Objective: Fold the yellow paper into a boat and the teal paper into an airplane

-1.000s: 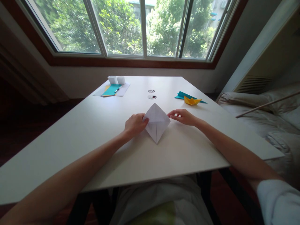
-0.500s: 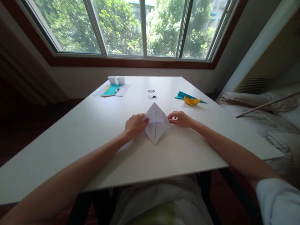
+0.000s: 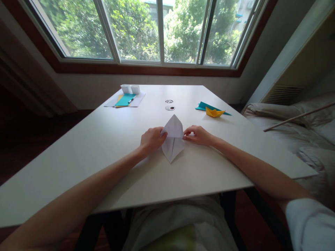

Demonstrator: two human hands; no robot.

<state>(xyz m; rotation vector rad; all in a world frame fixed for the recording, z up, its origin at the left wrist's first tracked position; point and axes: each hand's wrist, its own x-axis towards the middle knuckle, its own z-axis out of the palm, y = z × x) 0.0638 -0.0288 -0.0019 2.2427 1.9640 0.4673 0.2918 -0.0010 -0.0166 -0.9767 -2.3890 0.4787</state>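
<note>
A white folded paper (image 3: 172,141), diamond-shaped with a centre crease, rests on the white table (image 3: 110,146) in front of me. My left hand (image 3: 151,140) pinches its left corner. My right hand (image 3: 197,135) pinches its right corner. The two corners are pushed toward each other, so the paper stands narrower and its upper part bulges up.
A yellow paper boat (image 3: 214,112) sits on a teal sheet (image 3: 202,105) at the right back. At the left back lie a stack of sheets with teal paper (image 3: 125,100), a pen (image 3: 130,100) and two small white boxes (image 3: 130,89). A bed with bedding (image 3: 295,132) is to the right.
My right hand has slid left and taken hold of the paper's right corner. The paper has become narrower and taller in the middle. My left hand has stayed on the left corner.
</note>
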